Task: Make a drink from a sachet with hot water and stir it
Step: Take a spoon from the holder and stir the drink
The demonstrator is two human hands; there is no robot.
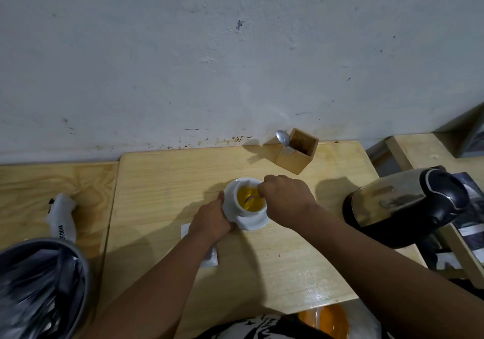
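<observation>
A white cup (245, 216) full of yellow-orange drink stands on a white saucer (230, 189) in the middle of the wooden table (275, 260). My left hand (212, 220) is wrapped around the cup's left side. My right hand (285, 197) hovers over the cup's right rim, pinching a small spoon (251, 197) whose bowl dips into the liquid. A white sachet (210, 258) lies flat on the table, mostly covered by my left forearm.
A steel and black kettle (403, 205) stands at the right. A wooden holder (297, 152) with a spoon and fork sits by the wall. A lined bin (39, 286) is at lower left, a crumpled white wrapper (62, 215) beside it.
</observation>
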